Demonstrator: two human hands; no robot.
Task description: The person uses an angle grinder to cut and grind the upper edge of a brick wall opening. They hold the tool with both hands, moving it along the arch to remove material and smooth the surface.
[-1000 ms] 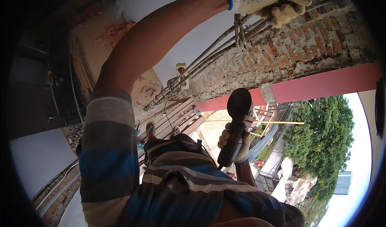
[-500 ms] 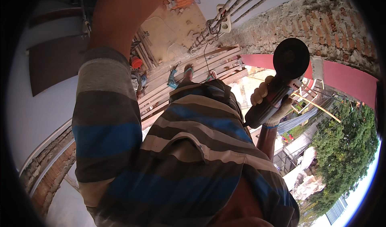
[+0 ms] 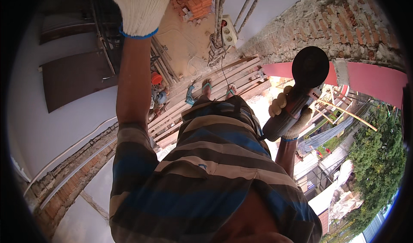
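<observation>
My right hand (image 3: 278, 104), in a white knitted glove, is wrapped round the body of an angle grinder (image 3: 285, 119). The grinder's round black disc (image 3: 310, 67) points up and away from me, with the brick wall beyond it. My left hand (image 3: 144, 8), in a similar glove with a blue cuff, is raised at the upper edge of the head view. Its fingers are cut off by the frame, so what it touches is hidden. Grey, crusted rods or cables (image 3: 221, 10) hang to the right of it, beside a white power strip (image 3: 229, 31).
I stand on wooden planks (image 3: 172, 114) high above a floor with stacked orange bricks (image 3: 193, 2). A blue tool-like object (image 3: 190, 95) lies by my feet. A rough brick wall (image 3: 335, 28) rises at the right, over an opening with trees (image 3: 374, 157). A red bucket (image 3: 156, 78) is below.
My left arm has swung right and lowered in view, bringing the gloved hand into sight. The grinder stays in my right hand, nearly unmoved. The view has shifted slightly.
</observation>
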